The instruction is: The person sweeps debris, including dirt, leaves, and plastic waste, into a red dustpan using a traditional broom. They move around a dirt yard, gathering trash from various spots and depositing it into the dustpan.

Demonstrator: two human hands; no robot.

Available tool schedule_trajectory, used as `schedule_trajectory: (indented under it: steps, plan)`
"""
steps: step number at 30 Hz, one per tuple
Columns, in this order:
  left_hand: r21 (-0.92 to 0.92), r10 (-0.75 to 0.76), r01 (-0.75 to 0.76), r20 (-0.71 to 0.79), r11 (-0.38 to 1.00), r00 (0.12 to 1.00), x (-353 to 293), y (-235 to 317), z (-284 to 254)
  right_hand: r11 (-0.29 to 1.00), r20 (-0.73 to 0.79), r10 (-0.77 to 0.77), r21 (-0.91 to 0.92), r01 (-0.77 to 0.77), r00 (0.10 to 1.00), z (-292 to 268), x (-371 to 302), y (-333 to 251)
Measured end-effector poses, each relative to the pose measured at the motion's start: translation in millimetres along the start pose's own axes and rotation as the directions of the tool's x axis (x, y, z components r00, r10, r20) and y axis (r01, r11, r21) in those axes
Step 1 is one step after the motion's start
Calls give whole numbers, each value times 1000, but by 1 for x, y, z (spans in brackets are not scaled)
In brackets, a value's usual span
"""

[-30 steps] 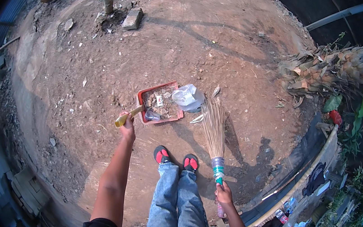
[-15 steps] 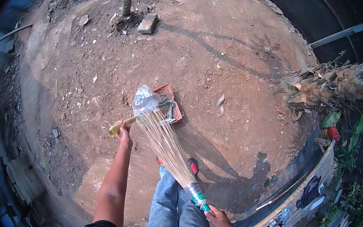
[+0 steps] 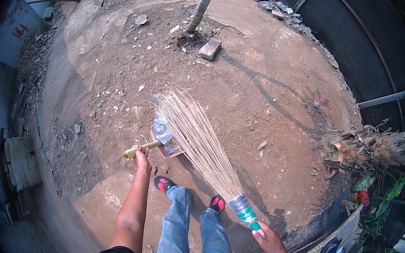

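Observation:
My left hand (image 3: 142, 158) is closed round the pale bamboo handle of a dustpan (image 3: 151, 145). Its reddish pan lies mostly behind the broom's bristles, and a clear plastic bag (image 3: 162, 130) sits in it. My right hand (image 3: 270, 240) grips the green-wrapped end of a stick broom (image 3: 205, 147). The broom's long thin bristles slant up and to the left, spreading out above the pan and hiding part of it. Whether the bristle tips touch the bag or the ground, I cannot tell.
Bare brown soil (image 3: 217, 90) carries scattered litter and stones. Ahead, a concrete block (image 3: 210, 49) lies beside a thin tree trunk (image 3: 203, 7). A rough palm trunk (image 3: 382, 148) stands at right, near a dark fence (image 3: 358, 49). Wooden boards (image 3: 22, 165) lean at left.
The broom has swung up and forward across the pan, covering more of it. My feet are now wider apart, and the view has shifted, with the trees further right.

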State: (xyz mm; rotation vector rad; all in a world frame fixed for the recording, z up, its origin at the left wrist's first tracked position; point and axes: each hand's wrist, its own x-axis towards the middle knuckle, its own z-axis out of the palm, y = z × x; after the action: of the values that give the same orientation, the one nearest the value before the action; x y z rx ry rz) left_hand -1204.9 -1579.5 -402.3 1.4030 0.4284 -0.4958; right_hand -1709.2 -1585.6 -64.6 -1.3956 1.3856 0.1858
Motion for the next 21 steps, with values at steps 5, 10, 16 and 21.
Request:
schedule_trajectory:
  steps: [5,10,16,21]
  plan:
    - [-24,-7,6,-25,1000,1000,75,43,-27,998,80,39,51,-43,996,57,42,-43]
    - [20,14,-13,-28,1000,1000,125,95,-13,944,204,76,299,-136,976,111,80,-88]
    - [143,129,-131,25,981,991,211,91,-27,874,278,166,403,-271,946,164,127,-123]
    - [168,139,-143,32,975,990,251,68,-36,881,285,211,359,-308,935,179,152,-134]
